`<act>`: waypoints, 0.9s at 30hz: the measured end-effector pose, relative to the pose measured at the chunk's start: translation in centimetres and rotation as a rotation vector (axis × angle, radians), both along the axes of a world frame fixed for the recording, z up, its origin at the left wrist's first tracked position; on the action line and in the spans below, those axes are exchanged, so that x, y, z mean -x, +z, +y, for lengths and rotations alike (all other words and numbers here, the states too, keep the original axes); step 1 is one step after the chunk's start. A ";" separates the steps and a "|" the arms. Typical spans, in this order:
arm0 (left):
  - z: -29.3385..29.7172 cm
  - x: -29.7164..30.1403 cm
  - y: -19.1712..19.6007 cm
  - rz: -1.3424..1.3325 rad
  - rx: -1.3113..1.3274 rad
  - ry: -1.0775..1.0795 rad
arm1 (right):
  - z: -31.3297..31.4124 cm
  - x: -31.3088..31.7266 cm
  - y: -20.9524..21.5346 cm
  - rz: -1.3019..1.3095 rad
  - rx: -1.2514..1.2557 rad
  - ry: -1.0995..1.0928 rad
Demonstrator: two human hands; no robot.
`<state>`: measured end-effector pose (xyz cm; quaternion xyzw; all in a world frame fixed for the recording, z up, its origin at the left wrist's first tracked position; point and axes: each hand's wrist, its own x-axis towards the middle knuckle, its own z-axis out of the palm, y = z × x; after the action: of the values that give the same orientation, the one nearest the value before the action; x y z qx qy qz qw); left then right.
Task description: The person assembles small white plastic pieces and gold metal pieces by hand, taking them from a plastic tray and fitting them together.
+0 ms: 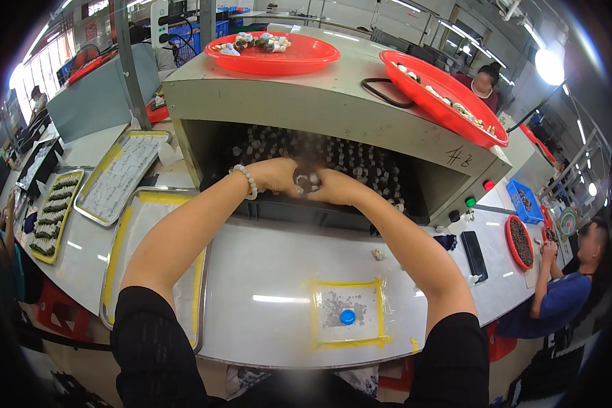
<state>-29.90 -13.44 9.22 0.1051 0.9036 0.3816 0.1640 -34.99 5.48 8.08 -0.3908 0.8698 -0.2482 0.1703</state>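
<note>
Both hands meet at the front opening of a greenish-grey metal housing (265, 95). My left hand (276, 175), with a beaded bracelet at its wrist, and my right hand (337, 187) have their fingers closed around a small dark piece with whitish parts (307, 182). Its exact kind is too blurred to make out. Just beyond and below the hands, a black crate (299, 212) sits inside the housing, filled with many small dark and white pieces (360, 163). The hands are above its near rim.
Two red trays (272, 62) (449, 102) with small pieces rest on the housing. Metal trays (119, 177) (112, 272) lie left. On the white table (251, 326) are a blue cap (347, 317) within yellow tape and a black phone (474, 256). A person (557, 292) sits right.
</note>
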 end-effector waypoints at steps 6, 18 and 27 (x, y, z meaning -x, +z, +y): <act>0.2 0.0 -0.5 0.105 -0.003 0.028 | -0.5 -0.1 -0.1 -0.053 0.002 -0.016; 0.4 -0.7 0.9 0.054 -0.349 0.248 | -0.4 0.5 0.1 -0.641 0.373 -0.441; 0.5 -9.8 4.5 0.297 -0.303 0.224 | -0.1 -8.2 5.2 -0.502 0.603 -0.181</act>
<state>-20.05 -12.95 13.77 0.0828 0.8561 0.5091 -0.0318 -26.75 5.41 13.26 -0.2721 0.7202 -0.5943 0.2325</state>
